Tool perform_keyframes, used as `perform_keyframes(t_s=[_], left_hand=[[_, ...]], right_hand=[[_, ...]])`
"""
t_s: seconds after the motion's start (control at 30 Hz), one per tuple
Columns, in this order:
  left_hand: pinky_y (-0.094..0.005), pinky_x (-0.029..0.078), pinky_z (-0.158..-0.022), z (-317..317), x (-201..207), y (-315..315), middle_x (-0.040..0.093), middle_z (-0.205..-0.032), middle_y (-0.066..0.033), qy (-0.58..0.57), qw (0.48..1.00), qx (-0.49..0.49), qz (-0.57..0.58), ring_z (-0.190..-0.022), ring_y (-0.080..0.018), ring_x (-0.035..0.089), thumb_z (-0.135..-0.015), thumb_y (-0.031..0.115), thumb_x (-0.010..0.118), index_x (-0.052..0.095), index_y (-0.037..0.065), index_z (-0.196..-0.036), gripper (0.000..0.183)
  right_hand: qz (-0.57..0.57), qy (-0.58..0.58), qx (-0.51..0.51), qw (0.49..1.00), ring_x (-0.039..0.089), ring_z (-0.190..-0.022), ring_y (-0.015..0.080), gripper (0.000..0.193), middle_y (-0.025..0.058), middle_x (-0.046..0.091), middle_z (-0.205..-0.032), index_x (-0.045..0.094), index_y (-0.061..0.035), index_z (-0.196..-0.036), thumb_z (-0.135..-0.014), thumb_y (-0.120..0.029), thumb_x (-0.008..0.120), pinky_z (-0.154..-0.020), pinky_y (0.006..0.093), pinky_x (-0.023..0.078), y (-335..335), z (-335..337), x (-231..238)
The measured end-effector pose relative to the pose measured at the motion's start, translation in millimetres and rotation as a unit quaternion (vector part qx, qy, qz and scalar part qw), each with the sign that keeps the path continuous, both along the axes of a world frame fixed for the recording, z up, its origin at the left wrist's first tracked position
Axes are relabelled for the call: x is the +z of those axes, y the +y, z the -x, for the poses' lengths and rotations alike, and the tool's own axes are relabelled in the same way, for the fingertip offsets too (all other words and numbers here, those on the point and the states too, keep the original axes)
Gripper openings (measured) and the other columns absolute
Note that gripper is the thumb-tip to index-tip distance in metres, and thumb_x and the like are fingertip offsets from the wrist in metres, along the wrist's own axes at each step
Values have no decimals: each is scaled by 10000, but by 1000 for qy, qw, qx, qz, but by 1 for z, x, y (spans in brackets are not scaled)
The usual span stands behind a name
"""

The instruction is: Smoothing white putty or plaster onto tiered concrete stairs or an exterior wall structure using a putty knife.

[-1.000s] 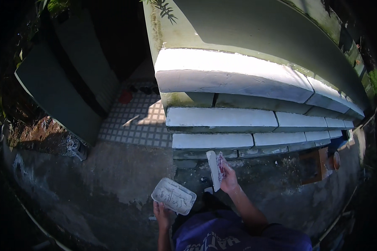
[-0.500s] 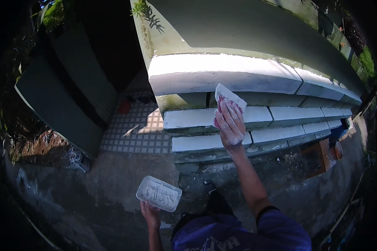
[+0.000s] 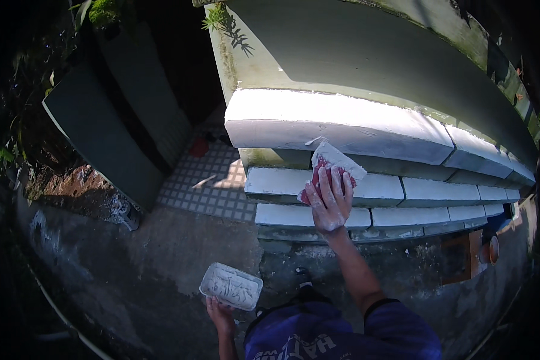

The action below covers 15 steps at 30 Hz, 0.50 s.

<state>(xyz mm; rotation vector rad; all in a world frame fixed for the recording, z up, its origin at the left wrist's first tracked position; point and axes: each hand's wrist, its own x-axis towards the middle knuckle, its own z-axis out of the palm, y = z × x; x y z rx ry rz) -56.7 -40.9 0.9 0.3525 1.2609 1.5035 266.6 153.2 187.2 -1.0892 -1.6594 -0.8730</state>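
Note:
A flat red putty scraper (image 3: 344, 161), its far side coated in white paste, is gripped in my right hand (image 3: 330, 207). White residue covers those fingers. The scraper's tip is at the lower edge of the upper white-coated ledge (image 3: 336, 133), where a raised dab of paste (image 3: 315, 141) clings to the front face; I cannot tell if they touch. Low on the left, my left hand (image 3: 222, 315) holds a white rectangular tray (image 3: 240, 272) by its near side. Streaked white paste lies inside the tray.
Below the upper ledge run two lower white-topped steps (image 3: 324, 183), (image 3: 402, 216). A green wall (image 3: 342, 54) rises behind. Left are a checkered tile floor (image 3: 207, 186) and a dark panel (image 3: 102, 138). A wooden frame (image 3: 475, 255) and a round brown container (image 3: 493, 250) stand right.
The view has shifted, so the ledges sit lower and further right. The scraper has turned slightly, and a dab of paste now shows on the upper ledge's face. The tray stays held.

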Motion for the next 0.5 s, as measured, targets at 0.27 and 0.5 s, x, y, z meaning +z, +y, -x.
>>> perform_keyframes(t_s=[0.27,0.5], left_hand=[[-362,512,-704,-14,0,17,559,-1240,-80,-17,1000,16,-17,-995,-218,614,-969,373,537,305,123,-1446,586],[-362,531,-679,-9,2,12,573,-1203,-87,-16,999,12,-32,-951,-219,632,-959,358,558,337,107,-1414,565]], right_hand=[[91,-91,95,987,537,-1259,280,326,70,590,-1337,684,-144,-1167,-844,-129,639,-1067,549,396,23,1,-38],[2,2,-26,1000,537,-1260,313,301,102,619,-1293,715,-118,-1112,-818,-88,662,-1063,612,354,22,-19,-1]])
